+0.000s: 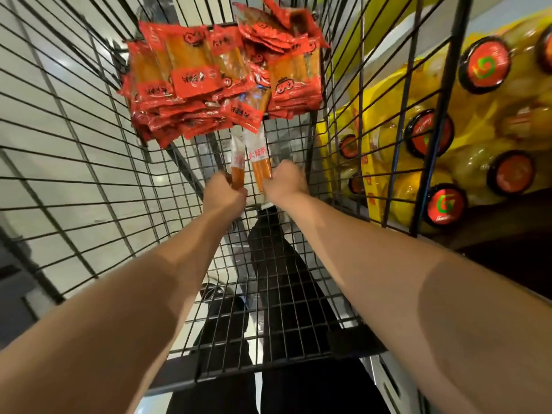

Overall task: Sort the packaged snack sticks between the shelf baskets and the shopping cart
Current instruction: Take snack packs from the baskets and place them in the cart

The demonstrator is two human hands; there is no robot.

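I hold two packaged snack sticks inside the shopping cart point(89, 121), one in each hand. The left stick point(237, 162) has its long axis running away from me, its near orange end in my grip and its clear, white-labelled far end pointing toward the pile ahead. The right stick point(260, 162) lies just beside it, roughly parallel, pointing the same way, red characters visible on its white label. Both far ends reach under the near edge of the pile.

My left hand point(224, 194) is curled tight round the near end of the left stick. My right hand point(285, 182) is likewise closed in a fist round the near end of the right stick. The two hands are near each other, not touching.

The pile of red snack packets point(209, 79) fills the far end of the cart basket, most packets lying with long axes toward me, some tilted and overlapping.

Outside the cart's right wall sits a pack of yellow bottles with red caps point(484, 64). Dark trousers point(283, 279) show through the wire floor.
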